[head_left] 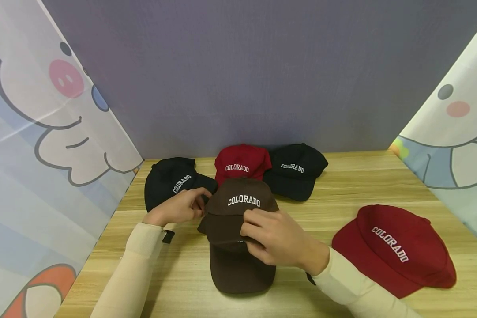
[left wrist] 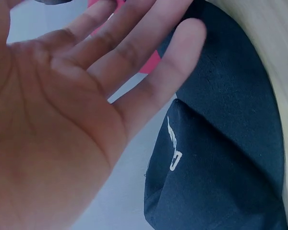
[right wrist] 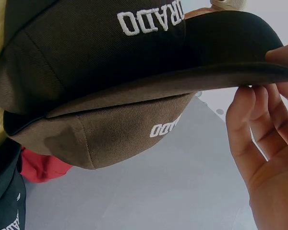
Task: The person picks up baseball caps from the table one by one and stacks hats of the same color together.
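Fingers [right wrist: 259, 120] under upper brown cap's [right wrist: 149, 62] brim, wrist view only.

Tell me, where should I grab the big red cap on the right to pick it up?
Take the dark red fabric COLORADO cap by its brim, probably coming from the near right side. In the head view the flat, stiff-looking brim points toward the near right edge of the wooden table, so fingers could pinch it top and bottom. The rounded crown looks soft and would likely squash.
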`<state>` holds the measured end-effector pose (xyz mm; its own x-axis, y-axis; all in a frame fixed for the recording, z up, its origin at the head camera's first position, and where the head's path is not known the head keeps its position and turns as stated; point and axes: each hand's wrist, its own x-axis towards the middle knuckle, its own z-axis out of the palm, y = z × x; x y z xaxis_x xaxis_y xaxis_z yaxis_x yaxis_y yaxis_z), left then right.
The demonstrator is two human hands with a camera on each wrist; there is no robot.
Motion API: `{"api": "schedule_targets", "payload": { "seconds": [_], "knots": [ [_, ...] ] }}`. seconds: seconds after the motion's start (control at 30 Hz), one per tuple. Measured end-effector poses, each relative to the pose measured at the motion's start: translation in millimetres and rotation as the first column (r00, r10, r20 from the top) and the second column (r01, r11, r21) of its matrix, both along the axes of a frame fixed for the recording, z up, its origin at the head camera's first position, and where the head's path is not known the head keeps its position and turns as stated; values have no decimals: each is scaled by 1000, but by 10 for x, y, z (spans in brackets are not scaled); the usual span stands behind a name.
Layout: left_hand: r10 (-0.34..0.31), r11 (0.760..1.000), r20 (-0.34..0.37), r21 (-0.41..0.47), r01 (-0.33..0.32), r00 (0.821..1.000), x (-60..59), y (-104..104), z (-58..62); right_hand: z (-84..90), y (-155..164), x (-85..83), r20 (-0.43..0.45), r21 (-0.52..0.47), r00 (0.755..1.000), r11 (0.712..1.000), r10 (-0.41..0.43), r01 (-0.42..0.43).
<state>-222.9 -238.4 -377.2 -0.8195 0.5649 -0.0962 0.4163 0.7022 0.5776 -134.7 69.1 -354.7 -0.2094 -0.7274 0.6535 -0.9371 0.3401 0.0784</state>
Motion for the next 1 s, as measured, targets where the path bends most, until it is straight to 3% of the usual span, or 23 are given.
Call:
{"api": "schedule_targets", "payload": {
  "seconds": [0.3,0.6,0.83,1.0],
  "knots": [
    [78,993,-28,91,-75,997,20,81,48,-29,-20,36,54,118,999,993,3,-10],
    [87,991,-56,110,-80,995,59,164,75,-91,-64,98,106,273,993,962,-50,19],
    [119,988,-43,101,-114,992,73,200,83,-171,-133,141,122,331,990,943,-75,31],
    [95,989,-62,117,-88,993,83,209,83,-217,-167,164,121,351,989,936,-84,37]
  ]
}}
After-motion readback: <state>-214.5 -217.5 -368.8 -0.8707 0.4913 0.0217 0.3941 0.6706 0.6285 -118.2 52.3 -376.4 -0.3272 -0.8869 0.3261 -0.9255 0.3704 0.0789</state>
